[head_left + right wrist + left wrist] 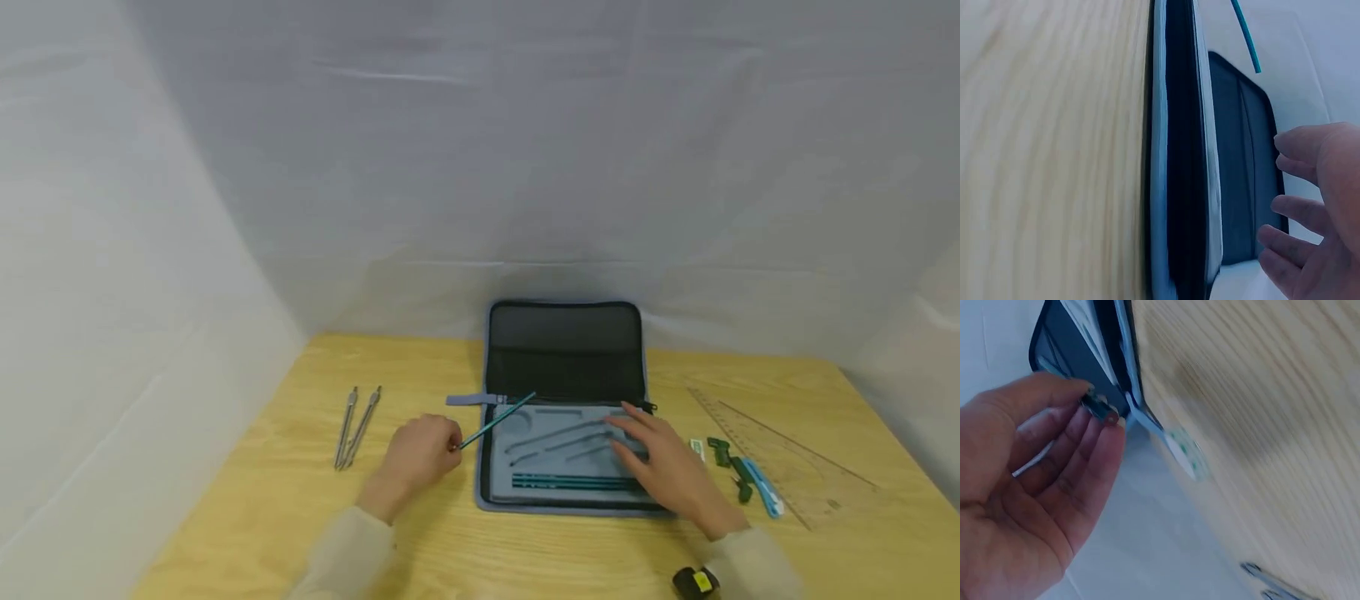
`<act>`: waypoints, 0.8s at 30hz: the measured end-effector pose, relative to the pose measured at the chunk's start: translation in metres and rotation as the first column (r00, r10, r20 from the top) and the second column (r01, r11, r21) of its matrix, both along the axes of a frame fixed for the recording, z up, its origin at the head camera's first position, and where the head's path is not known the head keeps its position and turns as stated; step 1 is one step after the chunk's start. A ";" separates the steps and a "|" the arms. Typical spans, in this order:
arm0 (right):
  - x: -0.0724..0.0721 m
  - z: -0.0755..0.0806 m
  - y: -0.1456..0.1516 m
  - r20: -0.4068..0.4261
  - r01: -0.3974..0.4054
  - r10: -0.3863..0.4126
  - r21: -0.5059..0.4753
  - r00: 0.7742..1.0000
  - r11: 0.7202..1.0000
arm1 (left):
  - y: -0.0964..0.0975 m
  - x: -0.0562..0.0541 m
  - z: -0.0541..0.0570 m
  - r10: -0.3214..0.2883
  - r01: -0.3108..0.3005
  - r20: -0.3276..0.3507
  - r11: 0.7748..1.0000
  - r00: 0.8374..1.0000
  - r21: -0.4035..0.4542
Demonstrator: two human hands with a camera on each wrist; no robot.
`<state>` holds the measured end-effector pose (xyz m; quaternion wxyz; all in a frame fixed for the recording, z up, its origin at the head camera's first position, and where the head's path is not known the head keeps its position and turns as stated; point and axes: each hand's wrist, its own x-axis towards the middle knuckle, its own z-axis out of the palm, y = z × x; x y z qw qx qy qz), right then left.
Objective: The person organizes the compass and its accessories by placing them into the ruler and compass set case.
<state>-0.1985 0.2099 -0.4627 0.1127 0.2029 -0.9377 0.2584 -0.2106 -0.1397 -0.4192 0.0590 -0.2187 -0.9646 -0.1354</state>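
Between thumb and fingertips my left hand (422,454) pinches one end of a green pencil (498,420). The pencil slants up and right over the left side of an open zip case (564,510). In the left wrist view the pencil's end (1102,411) shows at the fingertips. My right hand (663,462) hovers over the right part of the case with its fingers spread, holding nothing. Several green pencils (570,482) lie side by side along the near edge of the grey foam tray (547,442). Other slots in the tray show no tools.
Two metal compasses (351,433) lie on the table's left. To the right are a blue utility knife (763,487), small dark green parts (720,452), a white-and-green eraser (697,448) and a clear set square (795,462). A black-and-yellow object (695,582) sits by the right sleeve.
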 end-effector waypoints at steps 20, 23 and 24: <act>0.018 -0.005 0.034 0.047 0.090 -0.088 -0.043 0.995 0.995 | 0.065 0.002 -0.008 -0.341 0.341 0.018 0.937 0.940 -0.079; 0.020 -0.007 0.037 0.053 0.097 -0.094 -0.051 0.994 0.994 | 0.071 0.002 -0.009 -0.373 0.377 0.054 0.920 0.926 -0.110; 0.021 -0.008 0.038 0.058 0.100 -0.097 -0.055 0.994 0.993 | 0.073 0.002 -0.009 -0.380 0.385 0.064 0.916 0.923 -0.115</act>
